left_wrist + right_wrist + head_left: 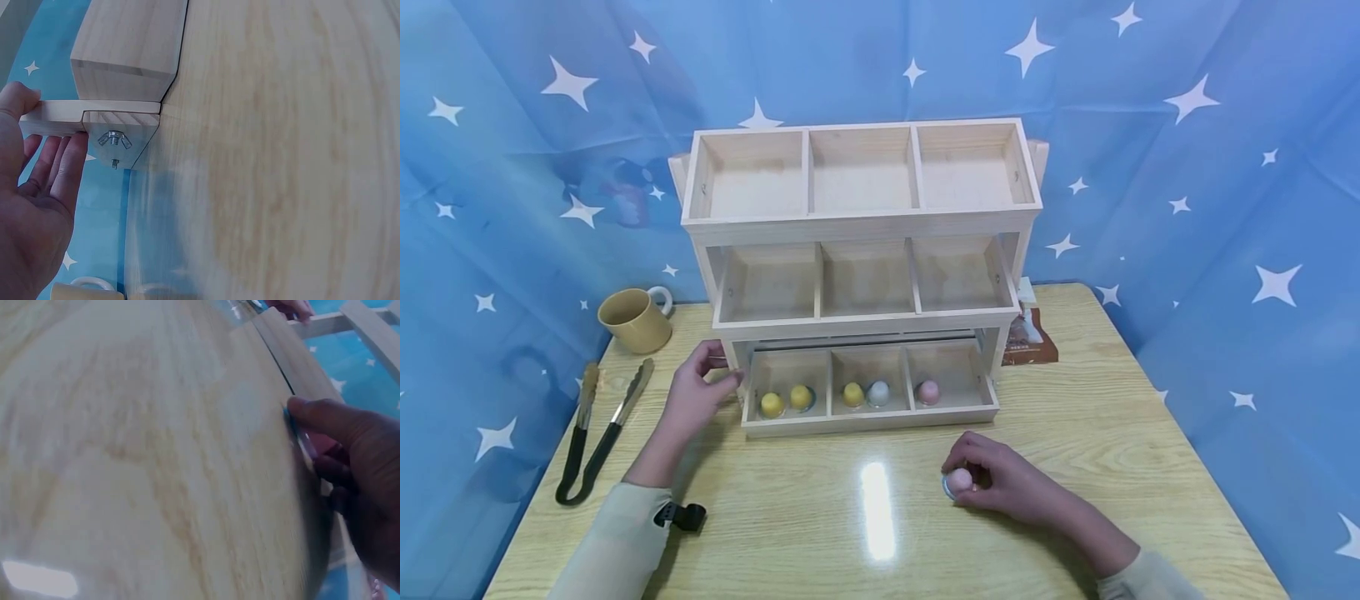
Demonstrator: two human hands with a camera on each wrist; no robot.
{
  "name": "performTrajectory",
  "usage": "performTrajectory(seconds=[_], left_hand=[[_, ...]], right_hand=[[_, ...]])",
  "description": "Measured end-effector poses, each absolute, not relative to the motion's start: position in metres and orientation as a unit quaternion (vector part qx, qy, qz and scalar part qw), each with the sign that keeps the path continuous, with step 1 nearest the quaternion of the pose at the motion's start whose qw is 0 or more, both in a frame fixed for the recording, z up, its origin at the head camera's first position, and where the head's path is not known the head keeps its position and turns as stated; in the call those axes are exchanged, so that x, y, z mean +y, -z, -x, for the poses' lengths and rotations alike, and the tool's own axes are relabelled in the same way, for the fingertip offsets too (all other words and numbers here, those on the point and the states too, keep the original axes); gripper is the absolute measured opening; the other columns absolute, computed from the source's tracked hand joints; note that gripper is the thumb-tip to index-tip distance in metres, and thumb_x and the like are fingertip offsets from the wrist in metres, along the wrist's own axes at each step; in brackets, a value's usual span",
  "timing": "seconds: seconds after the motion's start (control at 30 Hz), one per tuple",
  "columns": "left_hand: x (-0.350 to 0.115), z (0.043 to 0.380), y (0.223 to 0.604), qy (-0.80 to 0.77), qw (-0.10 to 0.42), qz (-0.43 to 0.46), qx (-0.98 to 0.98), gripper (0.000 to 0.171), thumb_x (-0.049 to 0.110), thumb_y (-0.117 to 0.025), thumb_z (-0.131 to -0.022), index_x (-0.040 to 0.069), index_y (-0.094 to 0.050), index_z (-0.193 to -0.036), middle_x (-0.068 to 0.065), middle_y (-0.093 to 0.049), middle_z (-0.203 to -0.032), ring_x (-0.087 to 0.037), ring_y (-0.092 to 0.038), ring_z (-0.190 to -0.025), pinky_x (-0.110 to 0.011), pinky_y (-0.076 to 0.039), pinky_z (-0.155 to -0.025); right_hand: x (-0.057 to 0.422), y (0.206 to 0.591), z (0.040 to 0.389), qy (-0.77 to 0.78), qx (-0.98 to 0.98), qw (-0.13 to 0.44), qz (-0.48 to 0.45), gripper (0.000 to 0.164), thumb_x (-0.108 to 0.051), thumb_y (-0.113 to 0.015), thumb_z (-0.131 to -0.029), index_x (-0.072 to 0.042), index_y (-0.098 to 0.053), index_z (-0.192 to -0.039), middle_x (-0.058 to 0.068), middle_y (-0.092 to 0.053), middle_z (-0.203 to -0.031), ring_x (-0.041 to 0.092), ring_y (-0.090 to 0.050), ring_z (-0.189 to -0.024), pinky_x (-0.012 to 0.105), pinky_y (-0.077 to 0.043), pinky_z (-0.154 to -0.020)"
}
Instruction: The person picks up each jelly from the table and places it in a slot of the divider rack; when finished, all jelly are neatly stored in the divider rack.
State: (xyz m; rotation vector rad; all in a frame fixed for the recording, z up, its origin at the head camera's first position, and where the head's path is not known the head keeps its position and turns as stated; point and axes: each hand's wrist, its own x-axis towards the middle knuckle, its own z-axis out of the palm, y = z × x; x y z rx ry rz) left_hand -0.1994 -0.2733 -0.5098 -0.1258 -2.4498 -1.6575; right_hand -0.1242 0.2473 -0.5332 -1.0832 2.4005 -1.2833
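A three-tier wooden shelf [861, 227] stands at the table's far side, each tier split into three compartments. My left hand [696, 396] grips its left upright, thumb on one face and fingers on the other, beside a wing nut [114, 139]. Over the table, front right of the shelf, my right hand [1003, 479] pinches a small pink ball on a thin round base [959, 481]. In the bottom tier, two yellow balls [801, 397] sit in the left compartment. The middle one has a yellow ball [853, 395] and a pale blue ball [877, 393]; the right one, a pink ball [928, 392].
Black-handled tongs [598, 454] lie on the table [805, 508] at the left, with a tan mug [636, 323] behind them. A brown and white packet [1030, 337] lies behind the shelf's right side. A blue star-patterned cloth [1150, 208] hangs around the table.
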Motion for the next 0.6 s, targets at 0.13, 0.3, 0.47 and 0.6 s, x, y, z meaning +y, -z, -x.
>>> performTrajectory(seconds=[0.13, 0.3, 0.47, 0.6], left_hand=[[-0.2738, 0.1993, 0.5099, 0.558, 0.091, 0.043, -0.824, 0.046, 0.005, -0.080, -0.100, -0.003, -0.062, -0.141, -0.023, -0.070, -0.129, -0.006, -0.064, -0.108, -0.063, -0.042, -0.114], [-0.2748, 0.1996, 0.5107, 0.559, 0.091, 0.046, -0.823, 0.046, 0.004, -0.079, -0.100, -0.003, -0.061, -0.142, -0.024, -0.070, -0.130, -0.005, -0.063, -0.108, -0.063, -0.042, -0.114], [-0.2758, 0.2004, 0.5130, 0.560, 0.093, 0.047, -0.822, 0.046, 0.003, -0.079, -0.100, -0.003, -0.062, -0.142, -0.023, -0.070, -0.131, -0.005, -0.063, -0.108, -0.061, -0.042, -0.113], [-0.2757, 0.2008, 0.5139, 0.560, 0.092, 0.046, -0.822, 0.046, 0.003, -0.079, -0.100, -0.003, -0.061, -0.142, -0.023, -0.070, -0.131, -0.006, -0.063, -0.108, -0.060, -0.042, -0.112]], right_hand=[[0.2459, 0.5329, 0.1225, 0.439, 0.819, 0.111, 0.354, 0.024, -0.019, -0.089, -0.097, -0.025, -0.075, -0.116, -0.006, -0.067, -0.113, 0.014, -0.063, -0.096, 0.028, -0.055, -0.080], [0.2458, 0.5332, 0.1226, 0.433, 0.826, 0.103, 0.346, 0.022, -0.018, -0.090, -0.097, -0.024, -0.077, -0.113, -0.008, -0.066, -0.109, 0.012, -0.063, -0.094, 0.028, -0.055, -0.078], [0.2469, 0.5335, 0.1240, 0.429, 0.834, 0.077, 0.338, 0.024, -0.014, -0.091, -0.094, -0.022, -0.079, -0.112, -0.010, -0.062, -0.104, 0.009, -0.060, -0.090, 0.026, -0.054, -0.075], [0.2456, 0.5317, 0.1258, 0.426, 0.839, 0.061, 0.334, 0.028, -0.010, -0.093, -0.091, -0.022, -0.079, -0.113, -0.010, -0.061, -0.103, 0.009, -0.059, -0.091, 0.026, -0.053, -0.075]])
